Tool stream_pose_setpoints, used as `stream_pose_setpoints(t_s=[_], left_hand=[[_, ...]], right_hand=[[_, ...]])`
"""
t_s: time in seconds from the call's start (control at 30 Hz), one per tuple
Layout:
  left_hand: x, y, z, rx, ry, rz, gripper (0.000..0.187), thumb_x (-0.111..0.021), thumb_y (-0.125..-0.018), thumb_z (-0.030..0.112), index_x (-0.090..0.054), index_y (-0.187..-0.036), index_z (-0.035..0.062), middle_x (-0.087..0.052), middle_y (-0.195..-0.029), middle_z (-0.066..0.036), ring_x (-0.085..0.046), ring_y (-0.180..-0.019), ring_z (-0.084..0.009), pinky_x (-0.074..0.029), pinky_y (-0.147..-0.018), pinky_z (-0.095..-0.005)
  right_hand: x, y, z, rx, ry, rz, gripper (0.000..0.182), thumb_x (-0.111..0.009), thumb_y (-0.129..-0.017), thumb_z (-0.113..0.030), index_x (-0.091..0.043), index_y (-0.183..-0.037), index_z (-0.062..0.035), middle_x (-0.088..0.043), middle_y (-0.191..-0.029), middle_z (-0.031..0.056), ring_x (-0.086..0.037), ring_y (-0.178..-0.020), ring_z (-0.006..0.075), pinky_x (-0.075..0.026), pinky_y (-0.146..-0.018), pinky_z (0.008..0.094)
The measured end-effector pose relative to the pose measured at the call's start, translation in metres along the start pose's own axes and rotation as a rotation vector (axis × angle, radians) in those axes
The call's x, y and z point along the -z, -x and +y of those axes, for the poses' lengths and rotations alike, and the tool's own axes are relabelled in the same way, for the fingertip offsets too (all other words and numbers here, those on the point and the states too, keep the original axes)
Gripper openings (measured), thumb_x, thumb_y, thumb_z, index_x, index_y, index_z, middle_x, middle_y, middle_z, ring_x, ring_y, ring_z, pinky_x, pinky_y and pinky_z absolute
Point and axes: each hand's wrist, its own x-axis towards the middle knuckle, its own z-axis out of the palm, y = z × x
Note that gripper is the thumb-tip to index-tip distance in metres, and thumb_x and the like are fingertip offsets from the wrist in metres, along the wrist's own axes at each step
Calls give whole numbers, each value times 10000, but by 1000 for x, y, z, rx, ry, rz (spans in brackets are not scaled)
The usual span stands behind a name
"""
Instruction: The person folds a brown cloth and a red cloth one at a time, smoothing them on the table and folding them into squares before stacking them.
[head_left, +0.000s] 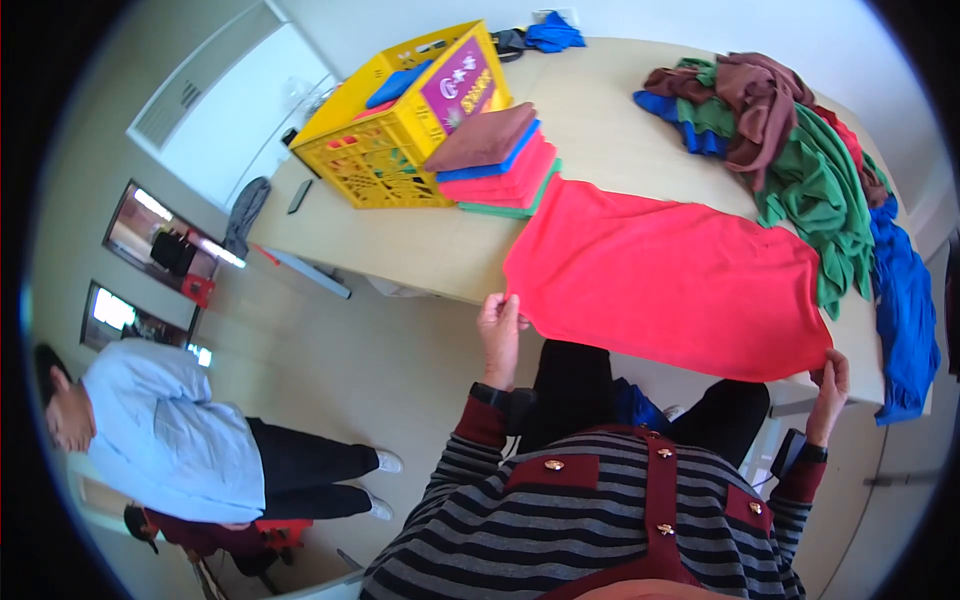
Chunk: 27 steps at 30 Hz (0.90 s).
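Note:
A red cloth (665,275) lies spread over the front of the table, its near edge hanging toward my lap. My left hand (500,325) pinches its near left corner. At the near right corner, my right hand (832,382) grips the cloth between thumb and fingers. Just beyond the cloth's far left side stands a stack of folded cloths (500,165) in brown, blue, red and green. Past the right end is a loose heap of crumpled cloths (770,125) in brown, green, blue and red; a blue cloth (905,310) from it droops over the table edge.
A yellow plastic crate (375,165) with folded cloths inside stands at the table's left, beside a phone (299,196). A small blue cloth (555,33) lies at the back of the table (590,110). On the left, a person in a light blue shirt (165,430) stands nearby.

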Motion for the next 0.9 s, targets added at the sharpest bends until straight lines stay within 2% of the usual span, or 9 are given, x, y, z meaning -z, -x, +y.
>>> stream_pose_setpoints(t_s=[0.13, 0.3, 0.47, 0.53, 0.63, 0.73, 0.8, 0.87, 0.9], left_hand=[[-1, 2, 8, -11, 2, 5, 98, -616, -1000, 159, -609, -952, 73, -634, -782, 7, -594, -629, -58, -510, -585, -219], [4, -6, -2, -53, -11, 30, 121, -618, -999, 185, -571, -955, 83, -594, -754, 27, -564, -627, -36, -472, -553, -205], [10, 0, -3, -12, -34, 35, 129, -603, -1010, 190, -583, -933, 89, -609, -778, 18, -571, -636, -49, -478, -569, -208], [9, 3, -2, -16, -31, 26, 127, -601, -1010, 188, -585, -935, 87, -608, -782, 19, -570, -633, -50, -478, -567, -209], [-4, 4, 10, -64, -37, -31, 118, -598, -1010, 176, -586, -943, 79, -593, -778, 26, -565, -643, -47, -483, -575, -210], [-32, -2, 22, -219, -175, -108, 130, -601, -1007, 161, -575, -935, 56, -563, -761, 29, -529, -633, -46, -460, -571, -224], [-67, -16, 28, -378, -361, -181, 140, -612, -998, 140, -566, -921, 32, -557, -747, 20, -501, -628, -52, -440, -571, -241], [-118, 4, 52, -407, -459, -307, 141, -617, -993, 127, -563, -918, 21, -560, -744, 13, -489, -627, -57, -431, -571, -250], [-143, 20, 73, -486, -485, -390, 129, -633, -981, 111, -568, -920, 17, -569, -749, 10, -497, -642, -59, -437, -584, -252]], right_hand=[[-5, -6, 4, 17, 42, -11, 223, -505, -1049, -170, -631, -1201, -68, -622, -1030, -14, -567, -866, 59, -476, -771, 220], [-9, -44, 40, 27, -32, -167, 255, -507, -1049, -198, -619, -1239, -70, -620, -1077, -9, -576, -872, 71, -475, -785, 222], [-48, -33, 3, 48, 16, -172, 236, -495, -1054, -186, -632, -1209, -71, -616, -1069, -18, -558, -854, 72, -471, -766, 231], [-53, -29, -6, 112, 140, -215, 245, -500, -1051, -190, -632, -1219, -69, -622, -1087, -12, -563, -860, 78, -475, -766, 235], [-59, -29, -4, 102, 22, -261, 249, -523, -1036, -164, -627, -1241, -68, -626, -1127, 10, -580, -904, 96, -487, -784, 245], [-92, -20, -22, 166, -38, -318, 250, -544, -1018, -89, -619, -1252, -48, -650, -1161, 29, -613, -924, 106, -501, -781, 246], [-137, 4, -73, 96, 53, -382, 228, -549, -1005, -56, -637, -1214, -36, -658, -1131, 12, -600, -976, 84, -487, -805, 229], [-179, 14, -92, 121, 135, -536, 187, -540, -1002, -38, -644, -1157, -35, -645, -1024, -8, -562, -899, 73, -476, -771, 228], [-197, 23, -98, 190, 85, -536, 171, -537, -1001, -35, -637, -1139, -31, -634, -988, -5, -544, -847, 62, -471, -751, 224]])
